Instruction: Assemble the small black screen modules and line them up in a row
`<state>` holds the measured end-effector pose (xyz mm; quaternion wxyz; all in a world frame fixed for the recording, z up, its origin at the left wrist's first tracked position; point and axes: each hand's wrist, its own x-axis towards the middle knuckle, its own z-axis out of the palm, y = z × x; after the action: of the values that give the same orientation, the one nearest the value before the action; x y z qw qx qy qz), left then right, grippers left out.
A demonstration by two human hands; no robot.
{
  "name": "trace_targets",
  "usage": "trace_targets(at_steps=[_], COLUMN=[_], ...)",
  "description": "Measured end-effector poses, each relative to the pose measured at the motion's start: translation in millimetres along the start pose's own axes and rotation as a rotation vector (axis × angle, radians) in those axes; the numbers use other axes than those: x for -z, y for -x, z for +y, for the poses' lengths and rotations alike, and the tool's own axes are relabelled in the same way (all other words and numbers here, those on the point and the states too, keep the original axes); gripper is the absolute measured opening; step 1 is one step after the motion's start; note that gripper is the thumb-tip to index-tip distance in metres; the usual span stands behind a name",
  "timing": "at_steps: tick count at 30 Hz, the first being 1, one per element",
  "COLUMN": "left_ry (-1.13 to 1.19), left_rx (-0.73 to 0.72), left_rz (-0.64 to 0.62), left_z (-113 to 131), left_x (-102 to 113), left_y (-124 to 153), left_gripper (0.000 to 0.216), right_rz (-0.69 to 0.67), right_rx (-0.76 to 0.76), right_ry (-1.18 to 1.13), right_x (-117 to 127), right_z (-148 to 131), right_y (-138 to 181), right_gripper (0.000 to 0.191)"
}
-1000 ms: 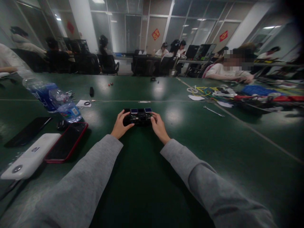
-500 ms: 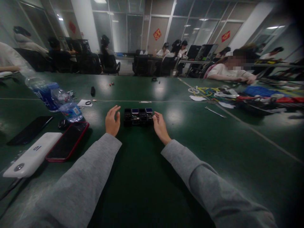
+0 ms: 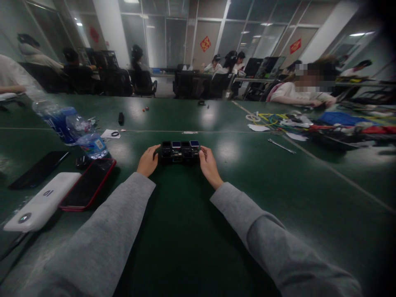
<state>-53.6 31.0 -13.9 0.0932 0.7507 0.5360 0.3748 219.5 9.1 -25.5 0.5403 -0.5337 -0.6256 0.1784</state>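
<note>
A black electronic device point(image 3: 180, 152) lies lengthwise on the green table, made of block-like modules in a row with two small tilted screens on top. At its left end is my left hand point(image 3: 148, 161), its fingers reaching forward to the edge and its thumb bent in close. My right hand point(image 3: 209, 164) holds the opposite end between thumb and fingers. Parts of the fingertips are hidden against the device's dark sides. Grey sleeves cover both forearms.
To the left are a red-edged phone point(image 3: 89, 185), a white power bank point(image 3: 43, 202), a dark phone point(image 3: 38, 170) and plastic bottles point(image 3: 93, 142). A wrench point(image 3: 281, 146) and tangled cables point(image 3: 272, 120) lie right. Across the table sits a person point(image 3: 293, 91).
My left hand has moved right to the device's left end, its raised fingers lowering and closing in. The right hand and the device stay nearly in place.
</note>
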Motion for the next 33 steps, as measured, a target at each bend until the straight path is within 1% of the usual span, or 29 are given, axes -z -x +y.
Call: trace_targets(at_steps=[4,11,17,22,29,33], left_ry=[0.051,0.009,-0.001,0.0,-0.09,-0.103], left_rx=[0.051,0.027,0.007,0.01,-0.007,-0.008], left_rz=[-0.063,-0.083,-0.104,-0.103,-0.13,-0.134], left_z=[-9.9,-8.5,-10.3,-7.6,1.0,2.2], left_x=[-3.5,-6.6,-6.7,-5.0,-0.9,0.1], left_y=[-1.4,-2.6,-3.4,-1.7,0.3,0.2], left_gripper=[0.042,0.037,0.038,0.04,0.044,0.043], right_rz=[-0.02,-0.083,-0.056,-0.053,-0.05,-0.065], right_rx=[0.008,0.008,0.005,-0.014,-0.011,-0.005], right_ry=[-0.027,-0.039,-0.018,-0.031,-0.012,0.013], right_x=[0.0,0.2,-0.5,-0.5,-1.8,-0.4], right_z=[-2.4,-3.5,-1.6,-2.3,0.0,-1.7], right_y=[0.1,0.7,0.3,0.4,-0.5,-0.5], right_gripper=[0.038,0.035,0.032,0.031,0.031,0.031])
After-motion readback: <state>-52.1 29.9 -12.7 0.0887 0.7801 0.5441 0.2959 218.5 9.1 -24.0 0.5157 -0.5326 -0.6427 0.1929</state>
